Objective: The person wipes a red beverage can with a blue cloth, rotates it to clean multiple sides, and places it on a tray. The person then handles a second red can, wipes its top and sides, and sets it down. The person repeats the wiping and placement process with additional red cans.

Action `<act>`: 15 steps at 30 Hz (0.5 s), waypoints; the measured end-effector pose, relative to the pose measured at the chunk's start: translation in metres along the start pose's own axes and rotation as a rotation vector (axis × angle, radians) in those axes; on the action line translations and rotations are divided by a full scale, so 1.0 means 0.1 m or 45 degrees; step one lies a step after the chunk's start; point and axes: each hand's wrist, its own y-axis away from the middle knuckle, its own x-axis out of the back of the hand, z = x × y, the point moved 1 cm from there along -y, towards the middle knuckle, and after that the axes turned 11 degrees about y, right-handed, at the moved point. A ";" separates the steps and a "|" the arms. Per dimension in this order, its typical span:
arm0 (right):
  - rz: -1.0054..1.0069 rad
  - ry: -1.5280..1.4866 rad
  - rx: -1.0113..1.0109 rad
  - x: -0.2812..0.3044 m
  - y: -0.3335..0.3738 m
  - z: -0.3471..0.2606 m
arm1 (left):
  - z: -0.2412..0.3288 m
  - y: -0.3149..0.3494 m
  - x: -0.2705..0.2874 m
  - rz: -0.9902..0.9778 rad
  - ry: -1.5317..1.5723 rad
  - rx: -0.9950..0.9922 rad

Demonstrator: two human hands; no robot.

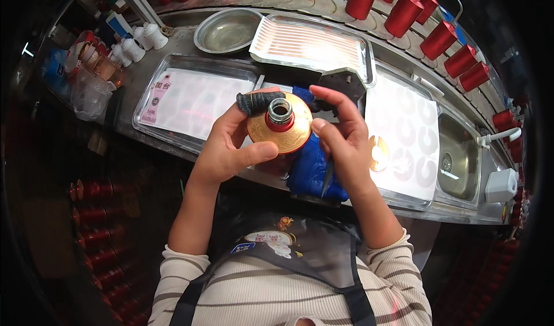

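Note:
My left hand (228,144) is closed round a bottle, tilted so its open glass mouth (280,110) faces up toward me. Embossed gold foil (294,138) covers the shoulder, and red shows at the neck. A dark knitted finger cover (259,102) is on one left finger. My right hand (346,141) is at the bottle's right side, its thumb by the gold rim and its index finger stretched out. From under the right palm sticks a dark, thin pointed tool (328,179); the fingers round it are hidden. Blue cloth (311,173) lies below on a bench fixture.
At right, a white backing sheet (404,135) carries one gold crescent label (378,153). Metal trays hold a pale label sheet (196,103) and a striped sheet (311,46). A steel bowl (228,31), a sink (459,158) and a conveyor with red bottles (404,15) surround the bench.

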 end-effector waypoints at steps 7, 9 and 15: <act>-0.094 0.150 0.046 -0.05 0.02 0.08 | -0.06 0.02 -0.11 0.090 0.024 -0.088; -0.113 -0.008 0.016 -0.09 0.03 0.01 | -0.06 0.01 -0.10 0.095 0.031 -0.066; -0.116 0.186 0.098 -0.09 0.01 0.01 | -0.06 0.01 -0.12 0.125 0.051 -0.048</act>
